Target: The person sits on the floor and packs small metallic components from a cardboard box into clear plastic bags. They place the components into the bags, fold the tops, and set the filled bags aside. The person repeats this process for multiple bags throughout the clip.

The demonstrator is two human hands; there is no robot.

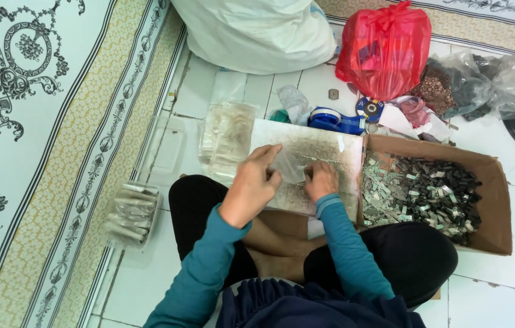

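Here the person sits cross-legged on a white tiled floor [500,243] with a worn white board [312,158] laid across the knees. Both hands meet on the board over a small clear bag [289,165]. The left hand [252,185] lies palm down, fingers stretched forward and close together, their tips touching the bag's left edge. The right hand [321,180] is curled, its fingers bunched and pressed down just beside the bag's right edge; whether it pinches anything cannot be told. Both arms wear teal sleeves.

Just right of the board stands an open cardboard box [497,200] filled with small dark and silvery pieces [427,194]. A stack of clear bags [228,136] lies touching the board's left end, and a clear packet of pale sticks [131,214] rests on the floor further left, near a patterned mat [38,121]. Beyond the board lie a blue tape dispenser [335,120], a red plastic bag [385,48], a large white sack [257,33] and a clear bag of dark stuff [488,85].
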